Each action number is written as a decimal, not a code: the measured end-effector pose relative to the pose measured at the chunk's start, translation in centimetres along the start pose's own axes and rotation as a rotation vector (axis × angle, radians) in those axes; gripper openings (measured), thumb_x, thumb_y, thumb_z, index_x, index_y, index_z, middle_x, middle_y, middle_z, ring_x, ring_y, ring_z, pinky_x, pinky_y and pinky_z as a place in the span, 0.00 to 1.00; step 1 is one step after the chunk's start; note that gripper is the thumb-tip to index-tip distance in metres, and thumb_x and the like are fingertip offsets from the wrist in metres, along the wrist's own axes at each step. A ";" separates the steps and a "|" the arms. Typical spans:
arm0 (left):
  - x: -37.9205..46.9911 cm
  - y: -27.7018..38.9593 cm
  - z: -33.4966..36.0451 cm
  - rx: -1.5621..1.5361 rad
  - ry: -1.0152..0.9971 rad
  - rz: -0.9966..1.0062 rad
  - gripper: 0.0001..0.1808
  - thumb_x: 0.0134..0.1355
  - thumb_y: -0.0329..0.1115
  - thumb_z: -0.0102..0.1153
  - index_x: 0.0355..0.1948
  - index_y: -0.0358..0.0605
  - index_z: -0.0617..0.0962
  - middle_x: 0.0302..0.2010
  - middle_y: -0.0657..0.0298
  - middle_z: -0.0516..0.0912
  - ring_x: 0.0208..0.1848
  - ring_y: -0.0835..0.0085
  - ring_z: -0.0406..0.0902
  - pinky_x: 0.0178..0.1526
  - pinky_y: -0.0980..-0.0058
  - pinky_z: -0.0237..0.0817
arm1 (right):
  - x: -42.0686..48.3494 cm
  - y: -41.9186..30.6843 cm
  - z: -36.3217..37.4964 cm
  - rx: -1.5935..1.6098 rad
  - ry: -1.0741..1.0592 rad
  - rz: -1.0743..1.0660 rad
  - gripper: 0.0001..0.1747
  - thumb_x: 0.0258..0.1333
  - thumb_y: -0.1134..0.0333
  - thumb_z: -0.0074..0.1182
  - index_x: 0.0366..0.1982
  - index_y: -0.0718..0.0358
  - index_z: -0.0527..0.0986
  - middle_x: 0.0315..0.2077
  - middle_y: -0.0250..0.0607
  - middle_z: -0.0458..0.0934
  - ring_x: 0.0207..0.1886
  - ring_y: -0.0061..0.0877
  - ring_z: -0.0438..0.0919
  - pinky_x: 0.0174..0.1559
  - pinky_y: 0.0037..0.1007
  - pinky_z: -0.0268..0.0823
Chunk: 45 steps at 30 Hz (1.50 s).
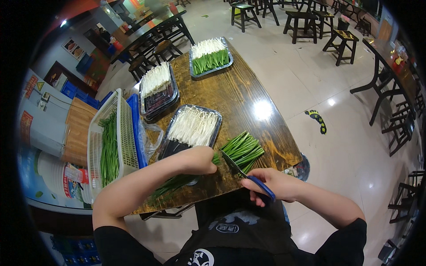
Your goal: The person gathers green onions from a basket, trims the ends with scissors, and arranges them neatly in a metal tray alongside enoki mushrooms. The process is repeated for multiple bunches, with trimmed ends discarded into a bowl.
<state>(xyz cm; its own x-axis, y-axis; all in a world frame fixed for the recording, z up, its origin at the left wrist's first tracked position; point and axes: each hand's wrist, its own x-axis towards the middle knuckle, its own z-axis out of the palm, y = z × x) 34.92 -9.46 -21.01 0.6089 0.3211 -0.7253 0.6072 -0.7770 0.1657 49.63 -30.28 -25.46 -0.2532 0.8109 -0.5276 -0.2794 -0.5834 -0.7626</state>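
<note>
My right hand (pixel 266 186) grips the blue handles of a pair of scissors (pixel 261 188), whose dark blades point up and left along a pile of cut green chives (pixel 243 149) on the wooden table. Just left of the blades, my left hand (pixel 203 161) is closed around a bunch of long chives (pixel 171 186); the leafy ends trail toward the table's near edge. Its fingers are partly hidden by my wrist. Beyond that hand sits a dark plastic tray (pixel 218 128) with white enoki mushrooms (pixel 193 126) in its far part, the near part bare black.
A white plastic basket (pixel 128 139) holding uncut chives (pixel 109 149) stands at the left beside a blue crate (pixel 134 113). Farther back are stacked trays (pixel 174 96) with enoki and a tray (pixel 208 73) of enoki and chives. A metal bin (pixel 303 168) stands by the right table edge.
</note>
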 end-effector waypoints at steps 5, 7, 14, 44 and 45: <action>-3.2 -4.2 -0.5 -0.452 -0.107 0.016 0.19 0.58 0.43 0.63 0.38 0.33 0.85 0.36 0.53 0.88 0.39 0.67 0.85 0.45 0.68 0.74 | -2.0 -1.7 -1.2 -0.624 0.271 -0.335 0.28 0.59 0.54 0.66 0.50 0.69 0.75 0.27 0.42 0.79 0.29 0.27 0.80 0.35 0.32 0.73; -4.7 -5.0 0.2 -0.750 -0.142 0.097 0.12 0.67 0.35 0.59 0.39 0.34 0.84 0.38 0.59 0.88 0.40 0.73 0.84 0.47 0.72 0.74 | -0.7 -1.7 -2.7 -0.849 0.581 -0.529 0.25 0.56 0.66 0.67 0.52 0.64 0.72 0.32 0.43 0.81 0.33 0.34 0.82 0.36 0.33 0.72; -6.2 -8.0 4.8 -1.483 -0.202 0.241 0.16 0.72 0.35 0.53 0.44 0.28 0.82 0.44 0.52 0.87 0.42 0.72 0.86 0.47 0.73 0.79 | 3.0 -1.9 -7.1 -1.503 0.924 -0.427 0.21 0.52 0.69 0.64 0.48 0.65 0.73 0.37 0.52 0.79 0.44 0.49 0.78 0.47 0.46 0.70; -9.4 -12.2 13.5 -1.416 0.188 0.074 0.21 0.60 0.33 0.68 0.50 0.39 0.73 0.35 0.63 0.84 0.37 0.76 0.81 0.43 0.73 0.72 | 20.4 -7.2 9.1 -0.817 0.446 -0.766 0.14 0.64 0.64 0.59 0.30 0.69 0.75 0.19 0.45 0.76 0.22 0.30 0.74 0.29 0.33 0.67; -9.3 -12.7 13.5 -1.368 0.234 0.034 0.21 0.61 0.34 0.67 0.50 0.38 0.72 0.35 0.61 0.84 0.37 0.74 0.82 0.43 0.72 0.73 | 21.3 -7.1 9.0 -0.874 0.460 -0.770 0.14 0.64 0.64 0.59 0.30 0.68 0.75 0.19 0.47 0.77 0.23 0.34 0.76 0.29 0.35 0.67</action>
<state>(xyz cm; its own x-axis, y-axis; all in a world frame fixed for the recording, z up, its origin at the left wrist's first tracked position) 14.66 -9.89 -25.44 0.6215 0.5005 -0.6027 0.5195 0.3126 0.7953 37.84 -9.23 -27.90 0.0987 0.9709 0.2181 0.5408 0.1316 -0.8308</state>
